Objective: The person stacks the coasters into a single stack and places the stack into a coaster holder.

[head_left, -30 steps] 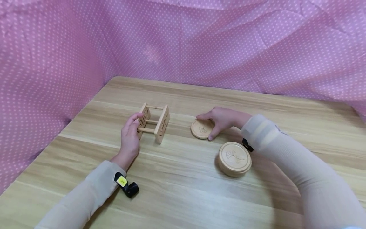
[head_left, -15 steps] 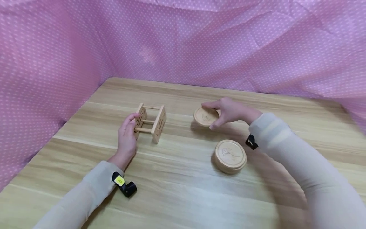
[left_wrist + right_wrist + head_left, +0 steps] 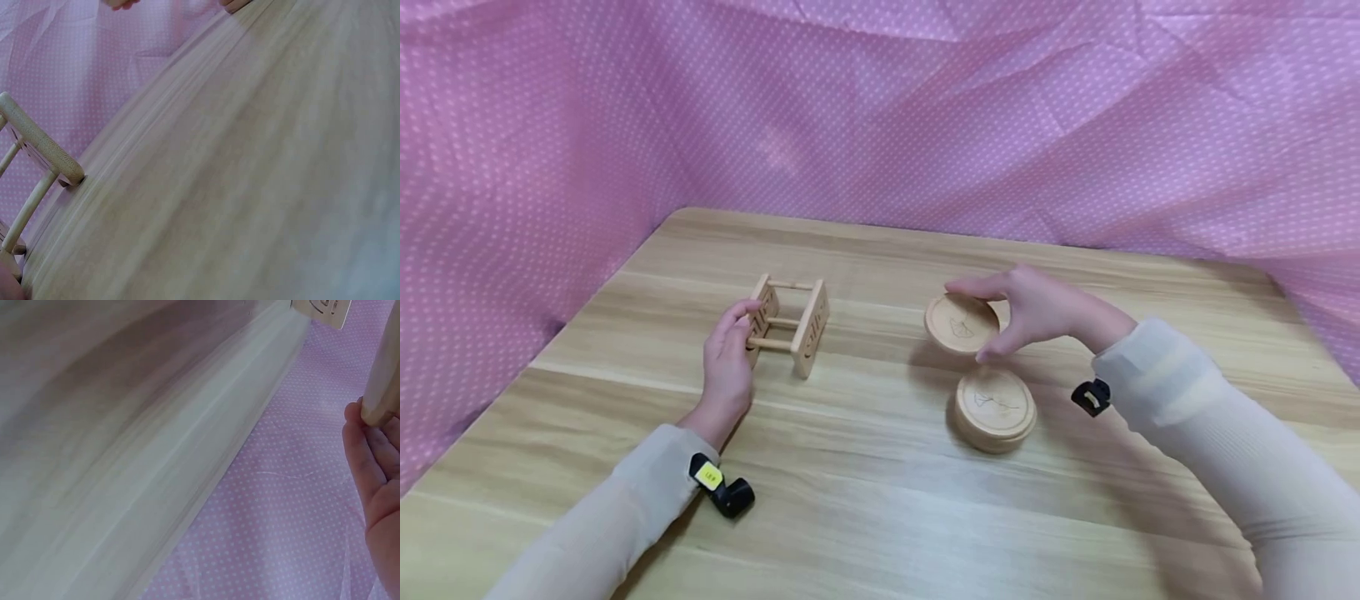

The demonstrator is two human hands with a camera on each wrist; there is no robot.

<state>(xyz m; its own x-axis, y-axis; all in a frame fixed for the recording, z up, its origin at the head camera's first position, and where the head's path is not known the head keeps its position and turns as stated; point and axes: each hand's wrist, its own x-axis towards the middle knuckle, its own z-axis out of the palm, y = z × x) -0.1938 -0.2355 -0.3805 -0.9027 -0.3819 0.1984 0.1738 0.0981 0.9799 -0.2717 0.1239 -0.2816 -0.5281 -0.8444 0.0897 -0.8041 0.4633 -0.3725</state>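
In the head view my left hand [image 3: 727,367] grips the near left side panel of a small wooden coaster rack [image 3: 811,329], which stands on the table with its rods joining two cut-out panels. My right hand [image 3: 1045,308] pinches a round wooden coaster [image 3: 961,325] by its edge, thumb on the near side and fingers on the far side. This coaster hangs above the table, its leaf engraving facing up. Just in front of it sits a stack of matching coasters [image 3: 996,404]. The right wrist view shows the held coaster [image 3: 382,375] edge-on at the fingertips.
All of this is on a wood-grain table [image 3: 850,517]. A pink dotted cloth [image 3: 880,117] hangs behind and to the left. Wrist cameras sit on both sleeves, such as the black one [image 3: 730,496] at the left wrist.
My right hand has lifted the single coaster off the table and carried it to the right, close behind the stack. My left hand keeps its hold on the rack.
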